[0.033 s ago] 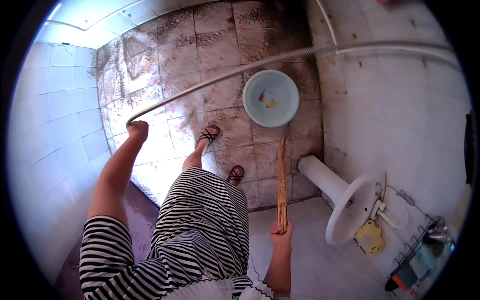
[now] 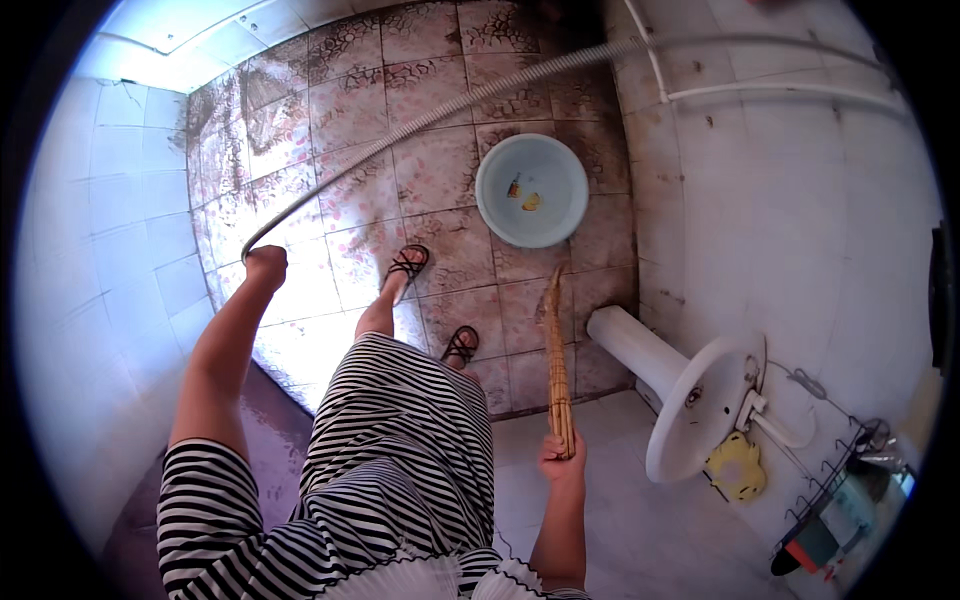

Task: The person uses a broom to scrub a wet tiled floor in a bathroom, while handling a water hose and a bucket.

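Note:
My left hand (image 2: 266, 264) is closed around the end of a flexible metal shower hose (image 2: 400, 133). From there the hose stretches across the floor area toward the far right wall; whatever lies inside the fist is hidden. In my right hand (image 2: 562, 460) I grip the bound handle of a straw broom (image 2: 557, 365), its thin curved end pointing away from me. Just beyond that tip stands a pale blue plastic basin (image 2: 531, 190) with small yellow and orange marks on its bottom. Broom and basin look slightly apart.
Grimy, dark-stained floor tiles (image 2: 435, 180) lie ahead, under my sandalled feet (image 2: 407, 263). A white pedestal sink (image 2: 706, 407) juts out at the right, with a yellow cloth-like item (image 2: 738, 468) beside it. A wire rack (image 2: 825, 490) with several items is at lower right; white pipes (image 2: 780, 88) run along the wall.
The hose's middle has shifted away from me, farther from the basin. The whole view has moved slightly; both hands keep their grips.

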Available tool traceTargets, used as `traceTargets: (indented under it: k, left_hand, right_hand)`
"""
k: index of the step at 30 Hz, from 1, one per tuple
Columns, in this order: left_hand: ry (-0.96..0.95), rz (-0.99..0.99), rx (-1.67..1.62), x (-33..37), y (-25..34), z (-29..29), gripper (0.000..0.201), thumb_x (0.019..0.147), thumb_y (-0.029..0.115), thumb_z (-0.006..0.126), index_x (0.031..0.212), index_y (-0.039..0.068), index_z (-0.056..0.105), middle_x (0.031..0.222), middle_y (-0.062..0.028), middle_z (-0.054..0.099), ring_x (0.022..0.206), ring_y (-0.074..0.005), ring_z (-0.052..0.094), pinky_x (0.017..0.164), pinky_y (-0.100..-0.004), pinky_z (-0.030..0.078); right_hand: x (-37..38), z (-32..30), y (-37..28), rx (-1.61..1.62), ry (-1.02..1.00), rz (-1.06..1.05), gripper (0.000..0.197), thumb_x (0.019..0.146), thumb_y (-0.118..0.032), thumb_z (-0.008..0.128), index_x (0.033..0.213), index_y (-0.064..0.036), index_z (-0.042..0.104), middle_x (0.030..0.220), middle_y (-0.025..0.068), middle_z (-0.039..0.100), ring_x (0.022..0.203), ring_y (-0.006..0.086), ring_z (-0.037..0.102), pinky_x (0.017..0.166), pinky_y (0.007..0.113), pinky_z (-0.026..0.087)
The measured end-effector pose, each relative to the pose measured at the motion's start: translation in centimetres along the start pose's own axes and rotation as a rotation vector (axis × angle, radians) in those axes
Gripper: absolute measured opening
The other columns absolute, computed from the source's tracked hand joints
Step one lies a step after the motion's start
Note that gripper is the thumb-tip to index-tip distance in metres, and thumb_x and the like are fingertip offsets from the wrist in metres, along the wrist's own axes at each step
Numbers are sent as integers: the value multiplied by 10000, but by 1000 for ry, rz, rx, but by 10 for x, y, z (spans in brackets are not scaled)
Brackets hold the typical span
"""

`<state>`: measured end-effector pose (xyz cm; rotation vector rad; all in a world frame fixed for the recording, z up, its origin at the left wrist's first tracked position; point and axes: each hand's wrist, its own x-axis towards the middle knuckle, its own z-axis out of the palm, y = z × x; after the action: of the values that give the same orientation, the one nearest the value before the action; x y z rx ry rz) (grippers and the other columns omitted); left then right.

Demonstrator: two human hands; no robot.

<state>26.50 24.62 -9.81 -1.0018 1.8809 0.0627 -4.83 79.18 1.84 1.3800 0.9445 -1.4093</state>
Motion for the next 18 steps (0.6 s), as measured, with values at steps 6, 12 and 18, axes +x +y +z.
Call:
traceTargets:
  k: [6, 12, 18]
  left_hand:
    - [197, -18, -506, -94, 91, -8, 285, 851, 327, 487, 905, 75, 608, 876, -134, 628, 841, -308, 607, 687, -426, 474]
    - [17, 226, -308, -146, 176, 44, 282, 838, 342, 490, 897, 109, 638, 904, -98, 642, 875, -272, 607, 703, -409, 468]
    - [-138, 239, -116, -171, 204, 100, 163, 752, 144, 571, 863, 70, 663, 917, -122, 648, 848, -270, 634, 623, -353, 503]
  right_hand:
    - [-7, -48, -9, -365, 114, 79, 341, 849, -477, 457, 873, -140, 509, 528, 6, 462, 360, 111, 409, 346, 258, 351]
    - [0, -117, 13, -972, 181, -162, 252, 792, -305, 629, 904, -116, 505, 518, 36, 445, 357, 120, 413, 291, 249, 320]
    - [22, -186, 63, -1027, 230, -257, 291, 784, -239, 640, 1024, -102, 552, 531, 35, 456, 367, 133, 436, 296, 268, 345]
